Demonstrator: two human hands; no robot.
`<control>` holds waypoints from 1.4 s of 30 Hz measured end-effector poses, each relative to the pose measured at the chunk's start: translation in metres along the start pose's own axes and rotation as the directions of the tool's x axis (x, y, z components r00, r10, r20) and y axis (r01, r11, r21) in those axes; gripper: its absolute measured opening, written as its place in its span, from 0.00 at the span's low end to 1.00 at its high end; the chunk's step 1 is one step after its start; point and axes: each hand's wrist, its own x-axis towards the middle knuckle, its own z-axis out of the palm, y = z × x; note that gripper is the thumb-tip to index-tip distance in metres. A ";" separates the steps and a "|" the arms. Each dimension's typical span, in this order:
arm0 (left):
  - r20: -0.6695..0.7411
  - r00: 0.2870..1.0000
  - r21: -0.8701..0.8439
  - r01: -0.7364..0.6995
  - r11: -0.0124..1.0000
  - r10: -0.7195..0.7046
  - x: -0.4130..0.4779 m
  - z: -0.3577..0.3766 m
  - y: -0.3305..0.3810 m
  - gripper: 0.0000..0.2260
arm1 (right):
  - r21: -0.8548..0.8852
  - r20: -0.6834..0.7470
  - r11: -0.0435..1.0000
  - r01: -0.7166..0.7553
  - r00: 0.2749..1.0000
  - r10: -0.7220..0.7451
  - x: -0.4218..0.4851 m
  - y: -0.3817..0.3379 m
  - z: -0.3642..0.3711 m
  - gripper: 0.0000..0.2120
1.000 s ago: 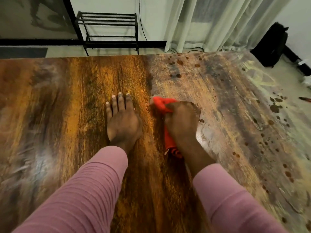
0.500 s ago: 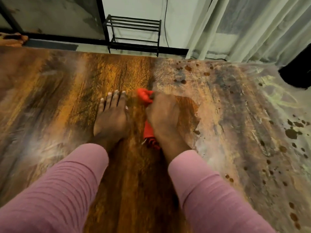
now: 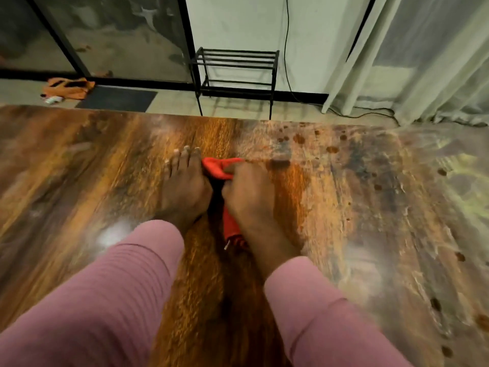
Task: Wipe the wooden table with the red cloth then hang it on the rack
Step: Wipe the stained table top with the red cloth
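The red cloth point(image 3: 219, 168) lies bunched on the wooden table point(image 3: 79, 168), near its middle. My right hand point(image 3: 248, 197) grips the cloth from above, fingers curled over it; red ends show beyond the fingers and under the wrist. My left hand point(image 3: 185, 186) rests flat on the wood just left of the cloth, fingers straight and pointing away from me. The black metal rack point(image 3: 235, 72) stands on the floor past the table's far edge, against the wall.
Dark spots and pale smears cover the table's right half. An orange cloth point(image 3: 68, 87) and a dark mat point(image 3: 119, 98) lie on the floor at the far left. A curtain point(image 3: 423, 56) hangs at the far right, with a cable running down the wall beside it.
My right hand has slid the cloth leftwards until it sits close beside my left hand. The view has tilted up, showing more of the rack and floor.
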 end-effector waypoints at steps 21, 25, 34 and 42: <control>-0.023 1.000 0.012 -0.008 1.000 0.009 0.010 0.016 -0.001 0.26 | 0.006 -0.265 0.944 -0.330 0.910 0.319 0.109 0.025 -0.052 0.11; -0.042 0.999 0.013 -0.010 1.000 0.010 0.009 0.017 -0.001 0.25 | -0.031 -0.220 0.966 -0.257 0.944 0.245 0.113 -0.015 -0.030 0.12; -0.018 0.999 -0.022 -0.027 0.999 0.027 0.008 0.014 -0.004 0.25 | -0.062 -0.079 0.987 -0.146 0.987 0.141 0.102 0.018 -0.051 0.14; 0.001 0.998 0.098 -0.059 0.993 0.059 -0.001 0.000 0.037 0.28 | -0.043 -0.140 0.974 -0.221 0.967 0.214 0.096 0.027 -0.068 0.13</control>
